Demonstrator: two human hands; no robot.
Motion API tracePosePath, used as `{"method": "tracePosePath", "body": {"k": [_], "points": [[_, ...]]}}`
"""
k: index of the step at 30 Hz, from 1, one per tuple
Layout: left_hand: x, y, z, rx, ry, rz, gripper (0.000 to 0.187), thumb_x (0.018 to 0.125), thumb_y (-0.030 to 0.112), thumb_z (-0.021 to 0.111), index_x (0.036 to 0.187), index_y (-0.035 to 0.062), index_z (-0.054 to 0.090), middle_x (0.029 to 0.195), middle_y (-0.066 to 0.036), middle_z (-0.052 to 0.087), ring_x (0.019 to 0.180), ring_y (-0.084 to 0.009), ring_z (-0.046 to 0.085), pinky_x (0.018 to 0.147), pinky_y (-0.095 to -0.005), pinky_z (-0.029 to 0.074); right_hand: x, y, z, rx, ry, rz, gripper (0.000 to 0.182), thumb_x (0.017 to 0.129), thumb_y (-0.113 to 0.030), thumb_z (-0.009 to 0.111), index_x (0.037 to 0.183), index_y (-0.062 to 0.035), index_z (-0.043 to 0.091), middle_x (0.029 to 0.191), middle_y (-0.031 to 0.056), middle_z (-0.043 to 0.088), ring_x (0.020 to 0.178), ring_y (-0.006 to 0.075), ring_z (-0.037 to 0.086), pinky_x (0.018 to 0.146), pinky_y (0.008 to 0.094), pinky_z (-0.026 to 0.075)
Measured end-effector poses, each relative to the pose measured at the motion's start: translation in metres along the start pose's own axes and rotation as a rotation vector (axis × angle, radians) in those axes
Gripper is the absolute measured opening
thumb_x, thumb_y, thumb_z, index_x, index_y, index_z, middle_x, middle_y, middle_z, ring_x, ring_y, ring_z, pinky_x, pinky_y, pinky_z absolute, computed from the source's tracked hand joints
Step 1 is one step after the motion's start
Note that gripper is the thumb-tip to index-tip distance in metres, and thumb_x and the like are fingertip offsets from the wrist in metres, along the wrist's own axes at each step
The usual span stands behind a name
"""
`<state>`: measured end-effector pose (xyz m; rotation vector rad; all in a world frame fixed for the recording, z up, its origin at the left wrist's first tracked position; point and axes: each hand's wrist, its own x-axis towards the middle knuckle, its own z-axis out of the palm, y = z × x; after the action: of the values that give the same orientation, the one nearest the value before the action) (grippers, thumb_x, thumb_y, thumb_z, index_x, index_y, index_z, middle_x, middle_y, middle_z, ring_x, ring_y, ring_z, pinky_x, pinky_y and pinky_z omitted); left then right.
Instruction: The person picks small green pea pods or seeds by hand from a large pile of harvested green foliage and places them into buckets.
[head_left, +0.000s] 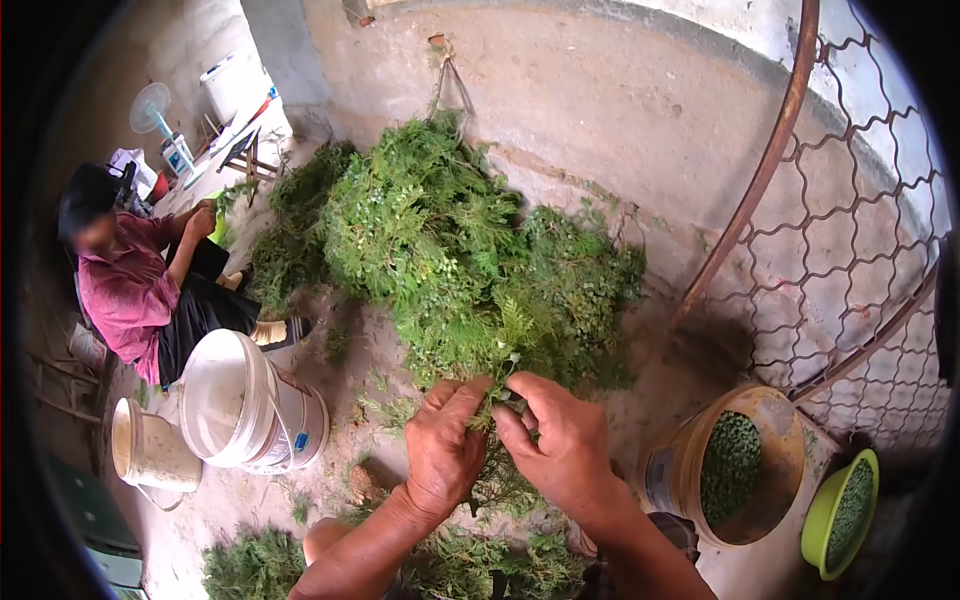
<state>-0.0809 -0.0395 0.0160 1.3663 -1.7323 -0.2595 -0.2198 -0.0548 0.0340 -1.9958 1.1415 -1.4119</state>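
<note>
Right in front of the wearer's body, a leafy conifer sprig [507,412] is held up between the two hands, above the littered floor [365,350]. The left hand [447,440] pinches it with curled fingers, while the right hand [560,435] brings a bent thumb and forefinger around small pale-green cones on it; whether those fingertips press on them cannot be told. Just beyond lies a big heap of cut conifer branches [425,235] against the wall [640,110], with more cut greenery [255,568] near the wearer's legs. To the right, a tilted yellowish bucket [672,480] holds many small green cones, and a lime-green basin [815,535] beside it holds more. To the left stand a large white bucket [290,425] and a smaller pail [165,455]; behind them a seated person [125,290] in a dark pink shirt handles a green sprig [228,197].
</note>
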Motion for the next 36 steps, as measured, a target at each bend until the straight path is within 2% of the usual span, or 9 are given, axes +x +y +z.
{"method": "tracePosePath", "body": {"k": [5, 17, 19, 20, 23, 26, 30, 32, 36], "points": [[-0.003, 0.004, 0.004, -0.064, -0.014, -0.02, 0.033, 0.071, -0.007, 0.06, 0.103, 0.0033, 0.06, 0.086, -0.017, 0.062, 0.076, -0.033, 0.062, 0.065, -0.0348, 0.05, -0.003, 0.003, 0.0, -0.074, 0.032, -0.114, 0.025, 0.073, -0.001, 0.063, 0.097, -0.003, 0.055, 0.076, 0.0136, 0.06, 0.058, 0.0281, 0.06, 0.05, 0.0341, 0.047], [0.002, 0.011, -0.001, -0.161, -0.002, -0.059, 0.026, 0.077, -0.005, 0.06, 0.102, 0.0006, 0.057, 0.082, -0.007, 0.062, 0.076, -0.012, 0.058, 0.067, -0.0251, 0.047, 0.0, -0.011, -0.008, 0.574, -0.165, 0.515, 0.011, 0.079, 0.004, 0.056, 0.076, -0.0032, 0.048, 0.065, -0.0031, 0.046, 0.054, 0.001, 0.041, 0.045, 0.0202, 0.034], [0.007, 0.0, -0.001, -0.225, 0.062, -0.142, 0.024, 0.079, -0.011, 0.051, 0.1, 0.0002, 0.057, 0.083, -0.007, 0.061, 0.075, -0.0117, 0.057, 0.065, -0.0247, 0.046, -0.001, -0.017, -0.011, 0.324, -0.067, -0.018, 0.012, 0.079, 0.008, 0.05, 0.082, -0.0038, 0.048, 0.068, 0.0002, 0.049, 0.055, 0.0053, 0.046, 0.046, 0.0225, 0.037], [0.009, -0.01, -0.001, -0.221, 0.068, -0.142, 0.024, 0.079, -0.011, 0.051, 0.1, 0.0002, 0.057, 0.083, -0.007, 0.061, 0.075, -0.0117, 0.057, 0.065, -0.0247, 0.046, -0.004, -0.013, -0.008, 0.328, -0.071, -0.023, 0.012, 0.079, 0.008, 0.05, 0.082, -0.0038, 0.048, 0.068, 0.0002, 0.049, 0.055, 0.0053, 0.046, 0.046, 0.0225, 0.037], [0.011, -0.018, -0.011, -0.175, 0.117, -0.04, 0.031, 0.075, -0.016, 0.045, 0.097, -0.0003, 0.059, 0.089, -0.014, 0.063, 0.081, -0.0212, 0.062, 0.07, -0.0272, 0.047, -0.014, -0.001, -0.008, 0.832, -0.034, 0.244, 0.02, 0.077, 0.008, 0.049, 0.093, -0.0034, 0.046, 0.083, 0.0063, 0.053, 0.057, 0.0057, 0.047, 0.046, 0.02, 0.038], [0.007, -0.018, -0.009, -0.263, 0.084, 0.009, 0.021, 0.087, -0.009, 0.041, 0.098, -0.001, 0.057, 0.088, -0.008, 0.06, 0.081, -0.0137, 0.056, 0.072, -0.0255, 0.044, -0.002, -0.015, -0.029, 1.171, 0.001, 0.59, 0.014, 0.083, 0.003, 0.048, 0.095, -0.0031, 0.046, 0.08, 0.0064, 0.053, 0.058, 0.0053, 0.045, 0.048, 0.0197, 0.038], [0.007, -0.012, -0.018, -0.233, -0.027, 0.047, 0.019, 0.087, -0.007, 0.043, 0.098, 0.0001, 0.057, 0.092, -0.009, 0.06, 0.081, -0.0162, 0.057, 0.073, -0.0287, 0.046, 0.0, 0.0, -0.024, 0.729, -0.003, 0.523, 0.012, 0.087, -0.012, 0.059, 0.089, -0.0018, 0.053, 0.069, 0.0012, 0.052, 0.054, 0.0036, 0.043, 0.044, 0.0187, 0.034], [0.004, -0.008, -0.014, -0.274, 0.016, 0.055, 0.027, 0.075, -0.015, 0.048, 0.093, 0.0018, 0.059, 0.088, -0.014, 0.063, 0.081, -0.0272, 0.062, 0.072, -0.0299, 0.048, 0.0, 0.002, -0.013, 0.618, 0.078, 0.361, 0.015, 0.085, -0.012, 0.063, 0.09, -0.0001, 0.057, 0.071, 0.0016, 0.056, 0.057, 0.0044, 0.049, 0.047, 0.0198, 0.038], [0.002, 0.005, -0.018, -0.197, -0.055, 0.167, 0.033, 0.069, -0.017, 0.051, 0.094, 0.0038, 0.059, 0.088, -0.015, 0.063, 0.088, -0.0289, 0.063, 0.075, -0.0329, 0.05, -0.003, 0.003, -0.004, 0.31, 0.073, 0.237, 0.024, 0.082, -0.006, 0.064, 0.104, 0.0017, 0.056, 0.089, 0.0144, 0.065, 0.071, 0.0167, 0.064, 0.061, 0.0271, 0.05]]}}
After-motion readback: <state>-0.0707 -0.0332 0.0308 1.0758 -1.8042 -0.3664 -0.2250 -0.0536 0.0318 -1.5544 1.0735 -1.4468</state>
